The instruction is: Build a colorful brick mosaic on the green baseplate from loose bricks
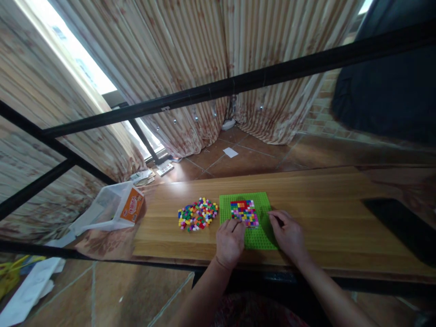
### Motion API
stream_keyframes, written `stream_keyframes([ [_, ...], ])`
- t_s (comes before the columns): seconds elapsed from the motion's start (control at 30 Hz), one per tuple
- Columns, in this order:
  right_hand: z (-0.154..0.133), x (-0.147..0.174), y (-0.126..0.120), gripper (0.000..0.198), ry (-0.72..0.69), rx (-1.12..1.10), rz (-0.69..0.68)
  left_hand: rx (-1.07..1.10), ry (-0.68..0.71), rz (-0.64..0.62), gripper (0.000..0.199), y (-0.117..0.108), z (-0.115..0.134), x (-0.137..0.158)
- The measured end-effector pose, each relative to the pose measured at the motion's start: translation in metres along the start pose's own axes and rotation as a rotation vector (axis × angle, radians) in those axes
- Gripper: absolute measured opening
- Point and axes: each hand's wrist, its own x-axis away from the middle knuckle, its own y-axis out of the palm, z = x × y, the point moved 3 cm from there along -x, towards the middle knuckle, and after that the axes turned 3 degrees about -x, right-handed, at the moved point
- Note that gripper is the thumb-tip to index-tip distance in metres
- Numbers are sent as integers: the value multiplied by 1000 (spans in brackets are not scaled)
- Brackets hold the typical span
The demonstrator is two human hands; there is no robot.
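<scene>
A green studded baseplate (262, 239) lies on the wooden board, with a block of many-coloured toy bricks (244, 210) set on its middle. My left hand (230, 240) reaches over the plate's left side, fingers curled together at the lower left of the coloured block; whatever they may hold is hidden. Over the right edge of the plate is my right hand (286, 230), its thumb and fingertips bent toward each other. Anything in that pinch is too small to make out. Left of the plate is a loose pile of small coloured bricks (197, 214).
A clear plastic bin (117, 222) with an orange label lies on its side at the left end of the wooden board (316, 195). A dark flat object (398, 225) rests at the right. A black metal rail (218, 92) crosses beyond, before curtains.
</scene>
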Motion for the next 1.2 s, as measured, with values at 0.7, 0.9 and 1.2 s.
stream_keyframes([
  [0.7, 9, 2, -2, 32, -52, 114, -10, -121, -594, 6, 17, -51, -109, 68],
  [0.9, 10, 2, -1, 32, -42, 135, -10, -92, -576, 30, 18, -48, -109, 71],
  [1.2, 6, 1, -1, 29, -48, 89, 5, 6, -592, 109, 16, -49, -92, 66],
])
